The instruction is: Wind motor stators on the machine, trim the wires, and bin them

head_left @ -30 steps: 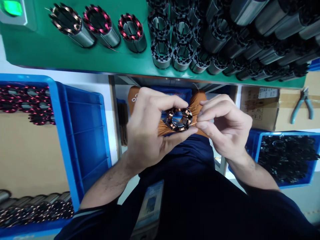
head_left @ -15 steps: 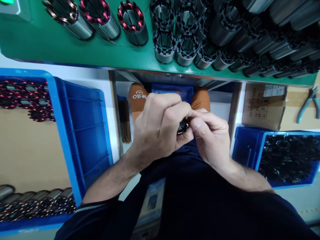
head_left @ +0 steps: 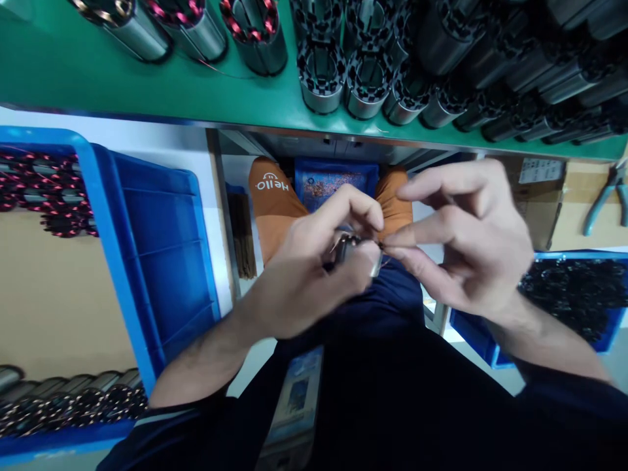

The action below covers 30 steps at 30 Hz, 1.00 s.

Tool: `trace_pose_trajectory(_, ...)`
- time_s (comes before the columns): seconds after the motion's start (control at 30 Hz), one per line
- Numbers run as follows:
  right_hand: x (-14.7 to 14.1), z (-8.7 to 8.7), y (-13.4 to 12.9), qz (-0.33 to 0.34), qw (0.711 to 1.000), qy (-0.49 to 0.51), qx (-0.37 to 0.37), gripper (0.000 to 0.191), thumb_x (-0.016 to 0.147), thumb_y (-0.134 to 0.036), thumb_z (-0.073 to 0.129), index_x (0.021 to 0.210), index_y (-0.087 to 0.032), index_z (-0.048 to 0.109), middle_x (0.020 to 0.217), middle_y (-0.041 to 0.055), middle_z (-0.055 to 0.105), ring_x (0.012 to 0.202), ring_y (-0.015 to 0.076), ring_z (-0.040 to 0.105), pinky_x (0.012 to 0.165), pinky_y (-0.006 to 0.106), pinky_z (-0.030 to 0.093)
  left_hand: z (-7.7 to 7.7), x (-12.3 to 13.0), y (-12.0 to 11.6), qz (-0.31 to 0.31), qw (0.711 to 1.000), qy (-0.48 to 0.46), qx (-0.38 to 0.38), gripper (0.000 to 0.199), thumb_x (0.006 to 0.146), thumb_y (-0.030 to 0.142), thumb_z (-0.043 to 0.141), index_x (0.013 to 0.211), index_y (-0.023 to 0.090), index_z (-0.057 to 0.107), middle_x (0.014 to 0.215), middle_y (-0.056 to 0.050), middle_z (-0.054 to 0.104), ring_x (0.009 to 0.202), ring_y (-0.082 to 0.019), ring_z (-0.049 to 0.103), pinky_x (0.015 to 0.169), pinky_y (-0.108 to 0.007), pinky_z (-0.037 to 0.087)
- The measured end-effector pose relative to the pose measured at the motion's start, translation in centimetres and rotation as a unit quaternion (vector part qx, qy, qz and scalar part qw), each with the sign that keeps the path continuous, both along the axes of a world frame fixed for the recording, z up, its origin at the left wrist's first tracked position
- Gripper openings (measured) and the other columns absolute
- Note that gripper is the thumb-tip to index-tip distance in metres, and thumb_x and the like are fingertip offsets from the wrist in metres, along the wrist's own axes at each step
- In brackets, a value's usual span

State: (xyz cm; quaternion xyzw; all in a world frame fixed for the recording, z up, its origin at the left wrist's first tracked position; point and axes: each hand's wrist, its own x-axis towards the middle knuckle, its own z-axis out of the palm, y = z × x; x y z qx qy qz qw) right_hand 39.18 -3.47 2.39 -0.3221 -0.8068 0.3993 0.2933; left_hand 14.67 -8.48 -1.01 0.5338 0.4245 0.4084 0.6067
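Above my lap, my left hand [head_left: 314,268] is wrapped round a small metal stator core [head_left: 349,250] with copper wire at its end; fingers and thumb cover much of it. My right hand [head_left: 461,242] is at the core's right side, thumb and index finger pinched together by a thin wire [head_left: 385,261], its other fingers spread. What lies between those fingertips is too small to make out clearly. On the green bench stand a stator with red windings [head_left: 252,33] and several bare black-and-silver cores [head_left: 321,75].
At the left, a blue crate [head_left: 161,248] stands beside wound stators [head_left: 63,196] on cardboard. At the right are a bin of black parts [head_left: 574,294], a carton [head_left: 534,196] and pliers [head_left: 606,199]. A blue tray [head_left: 336,183] lies below, between my knees.
My right hand has moved right, away from my left, and its upper fingers have spread. The core has turned in my left hand and shows more. The view has shifted slightly.
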Motion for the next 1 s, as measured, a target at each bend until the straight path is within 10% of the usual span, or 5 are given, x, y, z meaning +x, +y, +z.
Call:
trace_pose_trajectory(0.13, 1.2, 0.2, -0.2, 0.005, 0.993, -0.003, -0.12, 0.014, 0.104, -0.022, 0.091, 0.115, -0.029, 0.085, 0.16, 0.0086, 0.077, 0.136, 0.0323, 0.082, 0.116, 0.052, 0.074, -2.9, -0.6, -0.2, -0.087, 0.981, -0.109, -0.137, 0.082, 0.105, 0.105, 0.048, 0.126, 0.03, 0.073, 0.079, -0.002, 0.077, 0.053, -0.02, 0.068, 0.051, -0.036, 0.056)
trace_pose_trajectory(0.27, 1.4, -1.4, -0.8, -0.049, 0.918, 0.066, -0.387, 0.024, 0.108, -0.044, 0.091, 0.103, -0.023, 0.08, 0.134, 0.0121, 0.087, 0.123, 0.0295, 0.087, 0.107, 0.047, 0.077, -4.4, 0.7, -2.1, 0.193, 0.922, 0.221, 0.251, 0.081, 0.077, 0.077, 0.109, 0.136, 0.034, 0.074, 0.112, -0.005, 0.086, 0.089, -0.025, 0.082, 0.074, -0.038, 0.066)
trace_pose_trajectory(0.4, 1.1, -1.1, -0.8, -0.044, 0.894, 0.077, -0.44, 0.028, 0.106, -0.045, 0.094, 0.101, -0.021, 0.08, 0.131, 0.0121, 0.088, 0.112, 0.0263, 0.088, 0.099, 0.042, 0.078, -3.2, 1.6, -2.5, 0.188, 0.818, 0.321, 0.438, 0.035, 0.096, 0.035, 0.1, 0.125, 0.038, 0.081, 0.113, 0.001, 0.088, 0.084, -0.021, 0.084, 0.068, -0.036, 0.064)
trace_pose_trajectory(0.8, 2.7, 1.6, 2.8, 0.045, 0.999, -0.011, -0.012, 0.013, 0.093, -0.043, 0.102, 0.1, -0.037, 0.093, 0.117, -0.0053, 0.091, 0.097, 0.0214, 0.088, 0.095, 0.037, 0.078, 0.9, 0.6, -0.9, -0.073, 0.995, 0.062, 0.025, 0.03, 0.102, 0.032, 0.084, 0.132, 0.029, 0.084, 0.107, 0.0, 0.088, 0.087, -0.022, 0.086, 0.08, -0.033, 0.071)
trace_pose_trajectory(1.0, 3.4, 1.2, 3.2, 0.066, 0.879, 0.006, -0.472, 0.034, 0.108, -0.053, 0.089, 0.102, -0.02, 0.09, 0.105, 0.0103, 0.09, 0.085, 0.0197, 0.084, 0.076, 0.03, 0.071, 0.9, 0.8, -1.8, 0.049, 0.955, 0.184, 0.225, 0.035, 0.108, 0.018, 0.084, 0.139, 0.032, 0.077, 0.148, 0.0, 0.086, 0.138, -0.025, 0.085, 0.12, -0.037, 0.073)
